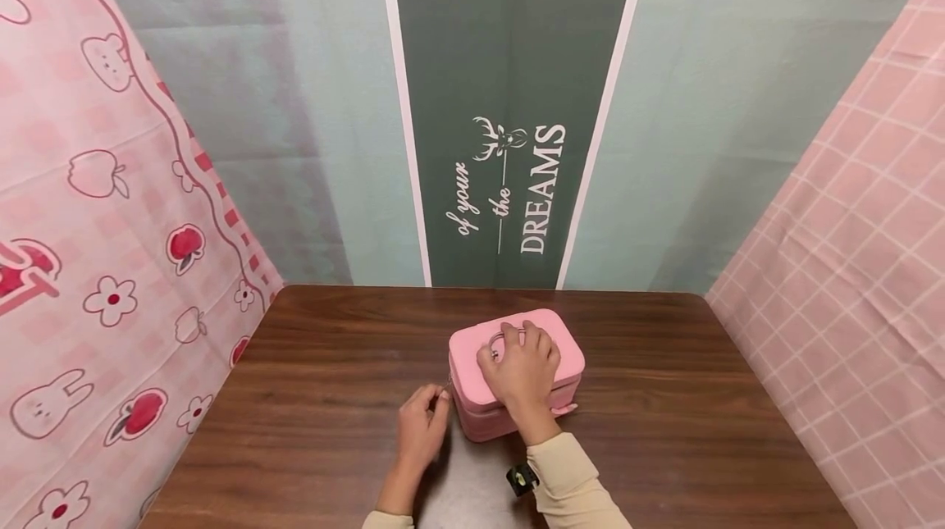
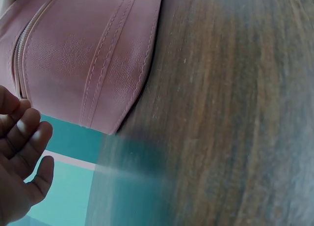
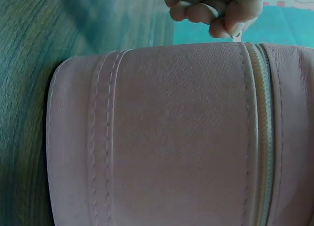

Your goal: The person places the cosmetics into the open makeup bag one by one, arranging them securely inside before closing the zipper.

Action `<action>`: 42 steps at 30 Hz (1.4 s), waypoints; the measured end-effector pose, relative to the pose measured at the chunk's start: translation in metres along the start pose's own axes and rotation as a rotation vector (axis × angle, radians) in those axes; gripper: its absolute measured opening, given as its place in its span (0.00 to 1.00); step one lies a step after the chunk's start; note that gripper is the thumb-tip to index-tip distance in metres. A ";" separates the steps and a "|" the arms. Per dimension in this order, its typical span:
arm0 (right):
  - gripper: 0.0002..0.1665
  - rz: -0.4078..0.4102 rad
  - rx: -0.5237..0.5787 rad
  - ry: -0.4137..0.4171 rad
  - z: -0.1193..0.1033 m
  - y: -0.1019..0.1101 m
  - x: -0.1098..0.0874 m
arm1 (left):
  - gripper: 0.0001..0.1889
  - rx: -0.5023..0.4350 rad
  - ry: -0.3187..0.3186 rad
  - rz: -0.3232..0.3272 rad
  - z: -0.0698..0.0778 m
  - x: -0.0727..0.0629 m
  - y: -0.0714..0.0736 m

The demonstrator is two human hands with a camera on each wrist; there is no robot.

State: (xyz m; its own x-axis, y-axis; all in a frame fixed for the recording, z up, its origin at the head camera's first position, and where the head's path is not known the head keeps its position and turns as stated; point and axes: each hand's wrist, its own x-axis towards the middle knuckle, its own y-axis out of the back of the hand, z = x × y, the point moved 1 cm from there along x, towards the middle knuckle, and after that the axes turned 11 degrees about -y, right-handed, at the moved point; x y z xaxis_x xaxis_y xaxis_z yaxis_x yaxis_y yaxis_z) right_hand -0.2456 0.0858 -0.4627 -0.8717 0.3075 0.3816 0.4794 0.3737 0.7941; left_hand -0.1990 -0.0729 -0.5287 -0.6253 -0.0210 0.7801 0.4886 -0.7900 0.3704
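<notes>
A pink zippered case stands on the wooden table, its lid down. My right hand lies over the lid, its fingers curled across the slim loop handle. Beside the case's left corner, my left hand pinches the small zipper pull between thumb and forefinger. Up close in the left wrist view, the zipper runs along the pink side to those fingertips. From the right wrist, the zipper's pale teeth show along the case's near side; the right hand is out of that view.
The brown wooden table extends around the case on all sides. Behind it hangs a green curtain with white lettering. Patterned pink cloths stand at the left and right. A small black device sits at the right wrist.
</notes>
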 end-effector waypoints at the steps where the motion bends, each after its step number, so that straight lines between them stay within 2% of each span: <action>1: 0.27 -0.007 0.003 0.000 0.000 0.000 0.000 | 0.08 0.007 0.012 -0.010 0.000 0.000 0.000; 6: 0.31 -0.079 0.021 0.035 0.005 0.005 0.003 | 0.07 0.002 0.047 -0.039 -0.002 -0.001 0.002; 10: 0.35 -0.158 0.028 0.146 0.012 0.015 0.011 | 0.08 -0.013 0.067 -0.036 -0.004 -0.002 0.003; 12: 0.36 -0.192 0.045 0.254 0.017 0.021 0.019 | 0.08 -0.021 0.075 -0.037 -0.005 -0.002 0.004; 17: 0.41 -0.222 0.097 0.596 0.035 0.024 0.046 | 0.08 -0.030 0.085 -0.035 -0.006 -0.002 0.004; 20: 0.40 -0.234 0.099 0.687 0.046 0.017 0.057 | 0.09 -0.032 0.076 -0.029 -0.006 -0.002 0.005; 26: 0.35 -0.279 0.092 0.666 0.053 0.008 0.057 | 0.08 -0.040 0.067 -0.032 -0.005 -0.001 0.006; 32: 0.34 -0.237 0.055 0.607 0.050 0.008 0.052 | 0.09 -0.050 0.096 -0.051 -0.004 0.000 0.005; 36: 0.35 -0.216 -0.009 0.495 0.042 0.006 0.046 | 0.10 -0.057 0.067 -0.055 -0.004 0.006 0.002; 42: 0.38 -0.184 -0.071 0.252 0.031 0.004 0.035 | 0.10 -0.027 0.047 -0.030 -0.001 0.010 -0.002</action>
State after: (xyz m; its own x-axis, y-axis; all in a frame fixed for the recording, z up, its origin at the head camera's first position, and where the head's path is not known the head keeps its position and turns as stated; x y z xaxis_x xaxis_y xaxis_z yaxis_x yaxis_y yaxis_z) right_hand -0.2708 0.1252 -0.4609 -0.9451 0.0106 0.3266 0.3108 0.3377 0.8884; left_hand -0.2065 -0.0717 -0.5225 -0.6678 -0.0249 0.7439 0.4525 -0.8071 0.3792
